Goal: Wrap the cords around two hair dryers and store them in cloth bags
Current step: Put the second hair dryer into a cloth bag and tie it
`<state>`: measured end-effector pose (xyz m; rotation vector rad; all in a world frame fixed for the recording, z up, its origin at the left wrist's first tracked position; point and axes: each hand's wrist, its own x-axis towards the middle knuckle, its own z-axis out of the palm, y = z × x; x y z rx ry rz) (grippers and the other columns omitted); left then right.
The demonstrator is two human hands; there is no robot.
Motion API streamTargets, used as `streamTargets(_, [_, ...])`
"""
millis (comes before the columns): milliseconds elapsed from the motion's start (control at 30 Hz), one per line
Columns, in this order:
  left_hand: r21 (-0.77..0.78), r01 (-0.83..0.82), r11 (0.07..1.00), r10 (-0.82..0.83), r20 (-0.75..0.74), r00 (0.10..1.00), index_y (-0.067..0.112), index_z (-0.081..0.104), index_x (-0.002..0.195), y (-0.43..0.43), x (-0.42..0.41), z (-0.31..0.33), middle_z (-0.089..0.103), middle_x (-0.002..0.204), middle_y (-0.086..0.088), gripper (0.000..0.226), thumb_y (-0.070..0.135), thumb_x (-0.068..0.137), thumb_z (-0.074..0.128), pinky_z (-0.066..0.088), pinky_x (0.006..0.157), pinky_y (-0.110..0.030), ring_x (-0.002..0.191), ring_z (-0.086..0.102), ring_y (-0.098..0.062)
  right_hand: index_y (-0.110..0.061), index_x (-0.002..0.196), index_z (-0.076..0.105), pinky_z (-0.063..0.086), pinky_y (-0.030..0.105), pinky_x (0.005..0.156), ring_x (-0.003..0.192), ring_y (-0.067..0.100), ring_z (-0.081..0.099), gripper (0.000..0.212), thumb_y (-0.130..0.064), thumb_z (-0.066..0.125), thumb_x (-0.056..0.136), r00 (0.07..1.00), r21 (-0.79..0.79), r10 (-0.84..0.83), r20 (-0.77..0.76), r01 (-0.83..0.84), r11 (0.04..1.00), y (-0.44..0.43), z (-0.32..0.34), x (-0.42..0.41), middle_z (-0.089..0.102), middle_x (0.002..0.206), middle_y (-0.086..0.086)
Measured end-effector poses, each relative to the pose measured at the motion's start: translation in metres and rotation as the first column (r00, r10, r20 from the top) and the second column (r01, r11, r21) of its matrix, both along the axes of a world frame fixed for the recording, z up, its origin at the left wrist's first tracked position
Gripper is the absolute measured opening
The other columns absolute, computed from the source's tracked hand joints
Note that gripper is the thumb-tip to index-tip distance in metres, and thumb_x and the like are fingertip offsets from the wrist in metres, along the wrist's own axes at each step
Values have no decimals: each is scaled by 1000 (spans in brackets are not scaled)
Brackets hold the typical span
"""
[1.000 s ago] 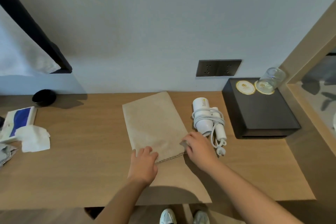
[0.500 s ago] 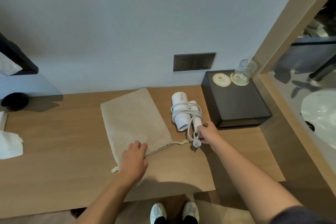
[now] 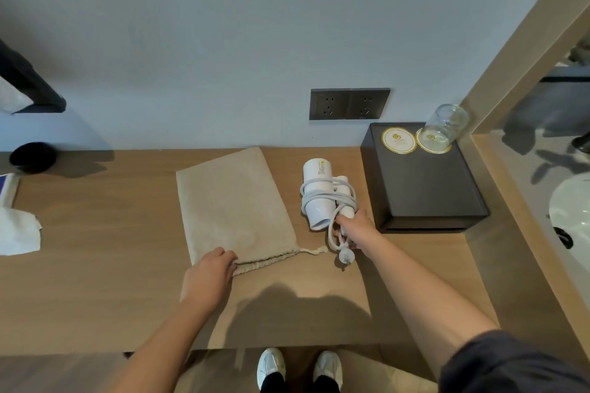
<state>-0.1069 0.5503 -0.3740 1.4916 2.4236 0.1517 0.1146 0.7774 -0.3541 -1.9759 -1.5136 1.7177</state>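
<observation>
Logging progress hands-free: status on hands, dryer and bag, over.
Left hand on cloth bag mouth, grip unclear. Right hand gripping hair dryer, cord wrapped, not yet bagged. Black box beside dryer, not blocking.

Head view looks steeply down, near, over the desk (image 3: pixel 95 265).

Soft even light, slight blur, fisheye-bent edges.
</observation>
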Motion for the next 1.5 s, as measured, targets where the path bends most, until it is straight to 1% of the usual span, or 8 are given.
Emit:
streamTargets(167, [-54, -56, 997, 58, 37, 998, 23, 63, 93, 9, -3, 11, 59, 91, 3, 24, 36, 98, 44, 47, 62, -31, 85, 61, -20, -15, 118, 55, 54, 38, 73, 80, 24, 62, 29, -26, 53, 92, 996, 121, 80, -29, -76, 990, -5, 9, 5, 66, 95, 13])
streamTargets(367, [50, -141, 989, 126, 236, 964, 19, 63, 81, 34, -6, 52, 64, 71, 2, 22, 36, 93, 56, 47, 58, -29, 68, 60, -16, -16, 106, 58, 49, 28, 65, 74, 18, 61, 16, -25, 50, 96, 954, 173, 297, -41, -286, 943, -30, 58, 29, 66, 86, 7])
streamTargets(800, [120, -228, 966, 185, 289, 939, 16, 53, 69, 96, 13, 93, 63, 71, -6, 23, 29, 89, 57, 41, 60, -29, 68, 60, -26, -21, 107, 61, 59, 35, 76, 80, 20, 68, 17, -28, 53, 95, 855, 168, 519, -4, -511, 843, -69, 94, 53, 71, 96, 8])
streamTargets(1000, [178, -275, 945, 222, 270, 937, 7, 58, 75, 109, 14, 93, 60, 69, -8, 23, 22, 92, 53, 36, 59, -29, 70, 58, -28, -28, 105, 58, 56, 24, 67, 74, 11, 68, 10, -27, 54, 95, 844, 170, 535, -29, -524, 835, -79, 93, 59, 70, 92, 0])
streamTargets(1200, [251, 13, 968, -78, 250, 965, 15, 55, 75, 113, 21, 98, 59, 63, 0, 24, 29, 94, 53, 43, 52, -32, 61, 56, -20, -19, 110, 56, 55, 30, 69, 74, 16, 65, 21, -24, 53, 90, 814, 119, 578, 48, -580, 806, -81, 85, 53, 68, 95, 5])
streamTargets(1300, [237, 236, 942, -293, 241, 925, 19, 60, 82, 107, 21, 97, 60, 64, 7, 20, 34, 94, 54, 47, 56, -31, 59, 56, -11, -21, 105, 59, 57, 32, 75, 76, 15, 67, 15, -24, 53, 92, 864, 97, 504, 18, -503, 859, -82, 78, 48, 69, 92, 4])
streamTargets(1433, [244, 386, 890, -436, 206, 876, 26, 58, 83, 99, 20, 96, 60, 62, 10, 17, 36, 95, 53, 41, 53, -23, 57, 54, -5, -11, 103, 61, 51, 21, 58, 61, 11, 59, 18, -23, 51, 94, 943, -6, 330, -38, -330, 944, -90, 77, 37, 64, 77, 3])
streamTargets(1500, [266, 413, 871, -466, 177, 867, 27, 58, 84, 97, 21, 97, 60, 62, 10, 16, 36, 96, 51, 39, 52, -22, 57, 54, -6, -11, 109, 60, 54, 29, 67, 67, 14, 62, 22, -23, 52, 92, 940, 35, 341, -1, -341, 939, -91, 73, 31, 67, 84, 7])
